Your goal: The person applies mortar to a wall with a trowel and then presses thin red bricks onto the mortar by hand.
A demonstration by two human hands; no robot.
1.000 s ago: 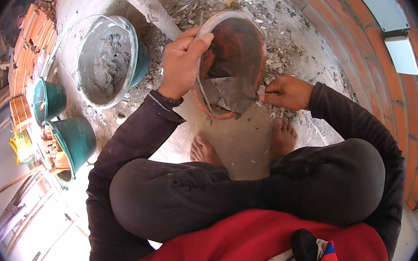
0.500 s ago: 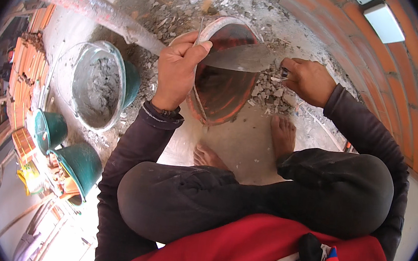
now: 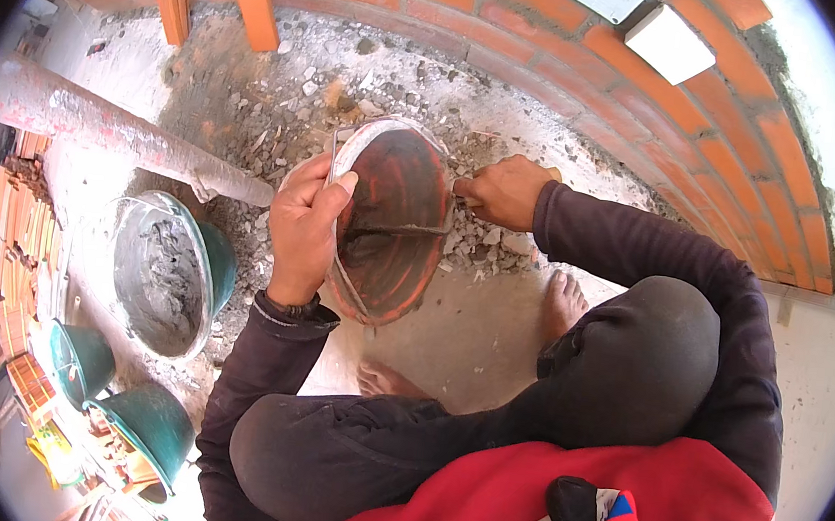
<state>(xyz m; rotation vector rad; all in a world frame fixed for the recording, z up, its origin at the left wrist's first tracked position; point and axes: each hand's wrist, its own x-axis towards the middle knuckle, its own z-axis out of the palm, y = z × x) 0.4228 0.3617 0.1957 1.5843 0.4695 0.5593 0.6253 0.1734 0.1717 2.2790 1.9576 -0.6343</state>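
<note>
A bucket point(image 3: 389, 293) with a reddish, cement-smeared inside is tipped so its mouth faces me, between my hands. My left hand point(image 3: 305, 225) is closed on its left rim, thumb over the edge near the thin wire handle point(image 3: 335, 147). My right hand point(image 3: 504, 194) grips a trowel point(image 3: 400, 229) at the bucket's right side. The trowel's blade lies across the bucket's mouth, seen nearly edge-on; whether it touches the inner wall I cannot tell. Part of its wooden handle shows behind my right fist.
A green bucket of grey mortar point(image 3: 201, 315) stands to the left, below a slanting pole point(image 3: 129, 127). Nearer are two green buckets point(image 3: 145, 425) point(image 3: 81, 364), beside stacked bricks point(image 3: 24, 223). Rubble point(image 3: 485, 237) lies around the tipped bucket; a brick wall point(image 3: 440, 22) curves behind.
The trowel blade has turned from broadside to nearly edge-on and moved lower across the bucket's mouth. My right hand has come closer to the bucket. The view has shifted, showing more wall.
</note>
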